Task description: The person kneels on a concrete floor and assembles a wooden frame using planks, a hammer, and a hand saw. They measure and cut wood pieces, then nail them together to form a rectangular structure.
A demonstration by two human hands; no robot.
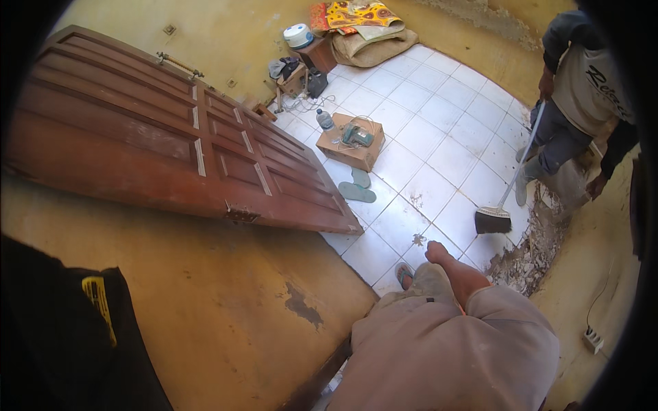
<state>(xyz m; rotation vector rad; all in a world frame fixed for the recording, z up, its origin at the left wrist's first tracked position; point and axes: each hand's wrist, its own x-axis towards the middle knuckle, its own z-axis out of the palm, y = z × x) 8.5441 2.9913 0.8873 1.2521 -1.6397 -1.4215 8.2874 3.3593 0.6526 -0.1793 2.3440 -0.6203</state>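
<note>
Neither of my hands shows in the head view. At the bottom are my legs in dusty beige shorts (439, 349), with one bare shin (460, 272) stretched over the white tiled floor (439, 137) and a sandalled foot (404, 274) beside it. A black cloth with a yellow mark (82, 322) fills the lower left; whether it is my sleeve is unclear. A dark brown panelled door (151, 144) leans against the yellow wall (205, 288) at the left.
Another person (582, 96) stands at the right, sweeping rubble (531, 257) with a broom (495, 219). On the floor lie a cardboard box (349, 147) bearing a green power tool, a water bottle (325, 120), green sandals (358, 186), bedding (363, 31) and a power strip (592, 339).
</note>
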